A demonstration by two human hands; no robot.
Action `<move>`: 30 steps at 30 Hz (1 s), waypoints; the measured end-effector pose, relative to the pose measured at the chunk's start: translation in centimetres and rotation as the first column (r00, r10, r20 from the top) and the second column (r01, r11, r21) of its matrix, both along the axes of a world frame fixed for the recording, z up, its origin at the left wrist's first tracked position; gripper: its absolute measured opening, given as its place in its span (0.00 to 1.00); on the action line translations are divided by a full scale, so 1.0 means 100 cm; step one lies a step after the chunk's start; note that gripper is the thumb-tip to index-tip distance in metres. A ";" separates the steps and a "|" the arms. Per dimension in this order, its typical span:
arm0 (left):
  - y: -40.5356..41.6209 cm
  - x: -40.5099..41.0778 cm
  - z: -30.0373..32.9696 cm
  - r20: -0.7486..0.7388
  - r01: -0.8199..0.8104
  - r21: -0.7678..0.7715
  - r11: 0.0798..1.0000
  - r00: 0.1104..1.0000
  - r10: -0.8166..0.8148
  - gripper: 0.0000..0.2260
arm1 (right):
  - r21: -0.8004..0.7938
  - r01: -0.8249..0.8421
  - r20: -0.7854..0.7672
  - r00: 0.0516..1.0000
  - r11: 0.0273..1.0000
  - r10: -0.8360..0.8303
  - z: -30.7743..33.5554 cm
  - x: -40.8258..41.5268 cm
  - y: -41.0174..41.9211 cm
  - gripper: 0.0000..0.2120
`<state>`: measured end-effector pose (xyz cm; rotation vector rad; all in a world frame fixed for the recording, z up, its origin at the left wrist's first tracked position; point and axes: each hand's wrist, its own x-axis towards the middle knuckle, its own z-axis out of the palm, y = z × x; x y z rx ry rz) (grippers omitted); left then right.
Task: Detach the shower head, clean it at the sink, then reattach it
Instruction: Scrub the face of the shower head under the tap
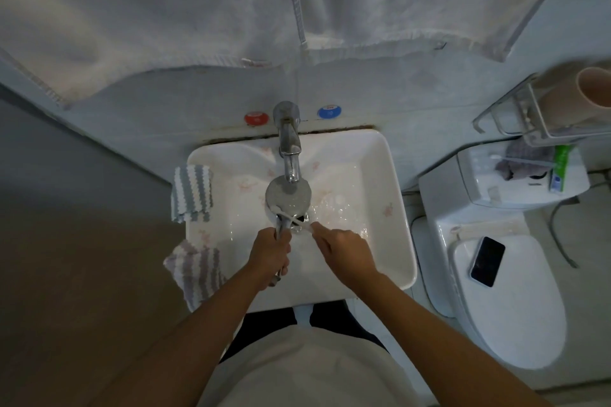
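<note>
The chrome shower head (288, 198) lies face up over the white sink (393, 208), right under the tap (289, 142). My left hand (269, 256) grips its handle, whose end sticks out below my fist. My right hand (345, 253) pinches a thin white toothbrush (292, 219) that reaches leftward, its bristled end at the lower rim of the head's face. Water glistens in the basin to the right of the head.
Two striped cloths (191, 192) (196, 271) hang over the sink's left rim. Red (255, 118) and blue (329, 112) knobs flank the tap. White towels (165, 10) hang above. A toilet (502, 307) with a phone (487, 261) on its lid stands right, under a wire shelf (542, 122).
</note>
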<state>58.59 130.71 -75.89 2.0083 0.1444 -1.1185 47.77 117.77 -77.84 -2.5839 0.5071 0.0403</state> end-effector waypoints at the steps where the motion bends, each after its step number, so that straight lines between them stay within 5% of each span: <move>1: 0.000 0.001 -0.001 -0.004 -0.008 -0.005 1.000 1.000 0.008 0.15 | -0.006 0.003 0.008 1.000 1.000 -0.003 0.000 -0.001 -0.001 0.14; 5: 0.001 0.001 -0.002 -0.017 -0.007 -0.014 1.000 1.000 0.007 0.14 | 0.004 0.185 0.016 0.983 0.983 -0.185 -0.001 0.000 -0.014 0.12; 9: 0.000 0.001 -0.003 -0.010 -0.042 -0.034 0.999 0.999 0.042 0.14 | -0.070 -0.038 -0.020 0.999 0.997 0.037 0.002 -0.002 -0.003 0.13; 13: 0.001 0.002 -0.005 -0.031 -0.040 -0.035 0.999 0.999 0.039 0.13 | -0.004 0.156 -0.013 0.988 0.988 -0.156 -0.003 -0.001 -0.019 0.13; 18: -0.001 0.002 -0.005 -0.049 -0.096 -0.053 0.994 0.994 0.094 0.13 | 0.005 0.006 0.006 1.000 1.000 -0.006 -0.002 -0.009 -0.005 0.16; 23: -0.001 0.002 -0.004 -0.054 -0.095 -0.063 0.993 0.994 0.092 0.12 | 0.037 0.185 0.017 0.982 0.982 -0.186 -0.007 -0.010 -0.016 0.13; 27: -0.003 0.003 -0.006 -0.038 -0.106 -0.035 0.994 0.994 0.104 0.14 | 0.003 0.018 0.003 1.000 1.000 -0.018 -0.004 -0.015 -0.003 0.17; 30: -0.002 0.003 -0.008 -0.044 -0.106 -0.039 0.994 0.994 0.104 0.13 | -0.005 0.137 -0.007 0.991 0.991 -0.137 -0.009 -0.018 -0.013 0.16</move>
